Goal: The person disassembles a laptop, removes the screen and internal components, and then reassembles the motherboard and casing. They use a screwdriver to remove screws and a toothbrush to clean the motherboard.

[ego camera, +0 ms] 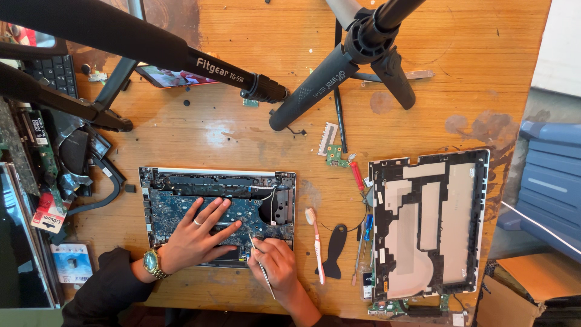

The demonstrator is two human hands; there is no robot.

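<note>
Opened laptop base [218,215], one, circuit board exposed, lies at the near edge of the wooden table [254,139]. Left hand [196,236] rests flat on it, fingers spread, gripping nothing. Right hand [275,263] pinches metal tweezers [260,263] over the board. Just right: one toothbrush [315,245], one black pry tool [334,249], two screwdrivers [362,212], one detached bottom cover [430,224]. Two tripod legs [327,85] cross overhead; bare wood between.

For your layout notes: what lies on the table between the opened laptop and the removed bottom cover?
Head view: a toothbrush, a black pry tool and screwdrivers lie between laptop and cover.
</note>
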